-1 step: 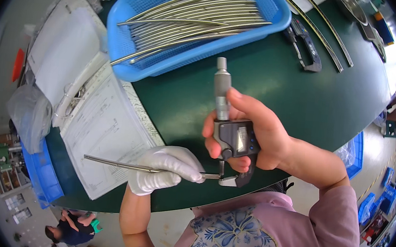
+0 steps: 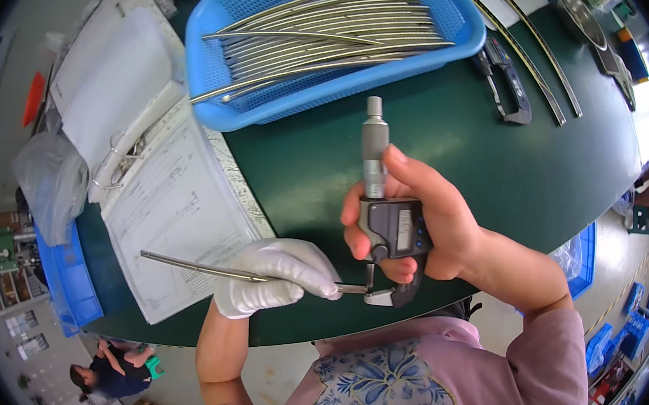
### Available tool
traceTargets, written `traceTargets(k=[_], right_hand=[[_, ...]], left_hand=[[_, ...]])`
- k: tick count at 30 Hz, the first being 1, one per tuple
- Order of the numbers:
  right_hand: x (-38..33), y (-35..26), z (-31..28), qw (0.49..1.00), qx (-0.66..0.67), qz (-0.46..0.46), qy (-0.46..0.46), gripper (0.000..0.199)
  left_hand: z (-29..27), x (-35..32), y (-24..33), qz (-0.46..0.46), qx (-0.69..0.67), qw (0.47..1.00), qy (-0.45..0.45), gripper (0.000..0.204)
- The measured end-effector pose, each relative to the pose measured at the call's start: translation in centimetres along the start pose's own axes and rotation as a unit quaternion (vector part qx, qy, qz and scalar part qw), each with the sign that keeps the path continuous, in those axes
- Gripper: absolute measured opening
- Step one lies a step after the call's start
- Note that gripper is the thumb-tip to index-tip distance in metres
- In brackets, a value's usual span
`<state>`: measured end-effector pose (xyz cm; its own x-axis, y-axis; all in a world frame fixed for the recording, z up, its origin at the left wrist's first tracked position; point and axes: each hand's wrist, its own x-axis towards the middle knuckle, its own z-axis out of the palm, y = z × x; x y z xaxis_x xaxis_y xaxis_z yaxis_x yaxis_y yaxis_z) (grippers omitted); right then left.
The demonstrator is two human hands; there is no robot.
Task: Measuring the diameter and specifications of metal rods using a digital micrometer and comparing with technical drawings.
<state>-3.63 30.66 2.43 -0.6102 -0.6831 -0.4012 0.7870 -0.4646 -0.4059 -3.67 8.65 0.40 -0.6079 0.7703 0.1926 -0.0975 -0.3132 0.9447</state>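
A digital micrometer (image 2: 394, 229) with a knurled thimble and a small display is gripped in my bare right hand (image 2: 444, 222), its thumb beside the thimble. My left hand (image 2: 274, 277), in a white glove, pinches a thin metal rod (image 2: 193, 266). The rod's right end sits at the micrometer's jaws near the table's front edge; whether both jaw faces touch it I cannot tell. Beyond my hands, a blue plastic basket (image 2: 227, 119) holds many similar metal rods (image 2: 333, 35).
An open ring binder with printed drawings (image 2: 175, 211) lies at left, partly beneath the gloved hand. On the green table (image 2: 514, 182) at far right are a second micrometer (image 2: 508, 83), two long strips (image 2: 538, 55) and a metal bowl (image 2: 582, 20). A person (image 2: 113, 370) sits in the background.
The whole scene has shifted slightly rightward in the picture. My hands keep the same grip on the rod and micrometer, with the rod's end still at the jaws.
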Motion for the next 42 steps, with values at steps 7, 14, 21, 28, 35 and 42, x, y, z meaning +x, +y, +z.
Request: traceTargets(k=[7,14,21,28,35,42], right_hand=[[0.2,-0.4,0.0,1.0,0.021,-0.011,-0.004,0.057],[0.6,-0.4,0.9,0.999,0.009,-0.019,0.049,0.066],[-0.3,-1.2,-0.4,0.92,-0.046,-0.119,-0.37,0.063],[3.8,1.1,11.8,0.844,-0.04,0.175,-0.505,0.035],[9.4,4.0,15.7,0.716,0.127,0.269,-0.632,0.053],[11.4,4.6,16.7,0.697,0.121,0.281,-0.649,0.054]], left_hand=[[-0.3,-0.2,0.1,-0.05,-0.032,0.998,0.01,0.028],[-0.4,-0.8,1.1,-0.034,-0.057,0.997,0.03,0.021],[0.2,-0.6,0.4,-0.048,-0.19,0.973,0.121,0.025],[0.2,-0.5,0.4,-0.057,-0.239,0.959,0.142,0.029],[-0.2,0.0,-0.1,-0.048,-0.229,0.967,0.104,0.027],[-0.2,0.2,-0.2,-0.047,-0.239,0.965,0.098,0.029]])
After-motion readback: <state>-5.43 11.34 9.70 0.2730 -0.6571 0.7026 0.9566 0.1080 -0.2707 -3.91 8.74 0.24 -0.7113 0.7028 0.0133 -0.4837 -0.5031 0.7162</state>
